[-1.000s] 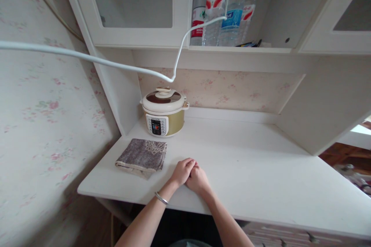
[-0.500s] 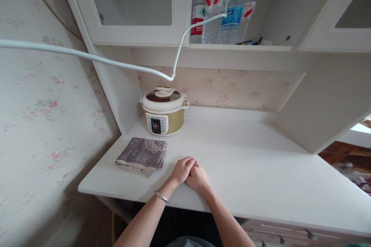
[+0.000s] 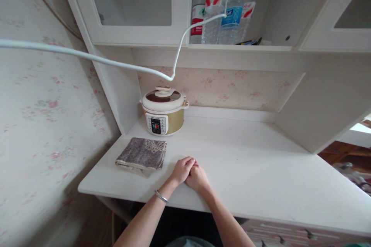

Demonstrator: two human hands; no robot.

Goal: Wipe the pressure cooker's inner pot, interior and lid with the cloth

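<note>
"While you look down, what are the left hand (image 3: pixel 181 171) and the right hand (image 3: pixel 199 178) doing?"

"They're clasped together, fingers curled in against each other, near the front edge of the worktop (image 3: pixel 246 162)."

"Anything held between them?"

"I can't tell; the fingers cover whatever might be in there. There's a silver bangle (image 3: pixel 161 196) on the left wrist."

"And what lies nearest?"

"The cloth (image 3: pixel 142 154), just to the left of the left hand and apart from it. It's folded flat, grey-brown with a pale lacy pattern at one corner, and a paler layer pokes out underneath at the front."

"The cooker (image 3: pixel 165 112)?"

"Behind the cloth, towards the back left of the worktop, near the side panel. It stands upright with its lid on. The body is olive green, the lid cream and brown, and the control panel faces the front."

"What's overhead?"

"A cupboard (image 3: pixel 179 34). Its open section has bottles (image 3: pixel 214 15) standing in a cluster on the left, some with red and white labels, one with a blue one. Small dark things lie beside them, too small to make out."

"That white line across the view?"

"A cable (image 3: pixel 124 65). It runs in from the left edge, bends sharply above the cooker, then climbs in front of the bottles."

"And below?"

"Drawers (image 3: pixel 292 233) with dark knobs, under the right part of the worktop."
</note>
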